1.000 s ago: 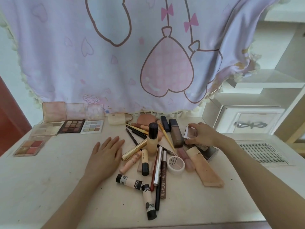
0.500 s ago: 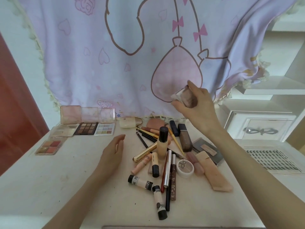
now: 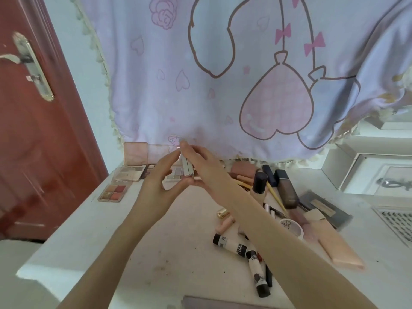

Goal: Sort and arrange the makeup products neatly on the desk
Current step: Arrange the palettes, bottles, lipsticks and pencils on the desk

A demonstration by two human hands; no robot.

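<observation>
Progress: early | hands: left hand [image 3: 160, 181] and right hand [image 3: 200, 166] together grip a small compact [image 3: 186, 167], frame centre | sorted: open palettes [image 3: 131, 172] upper left of table [image 3: 178, 253] | remaining: tube-and-bottle pile [image 3: 263, 215] right.

Soft, even daylight fills the scene, with only faint shadows on the desk [image 3: 178, 253]. Wide-angle distortion bends the door [image 3: 33, 130] at nine o'clock, and motion blur softens edges throughout, most toward three o'clock.
</observation>
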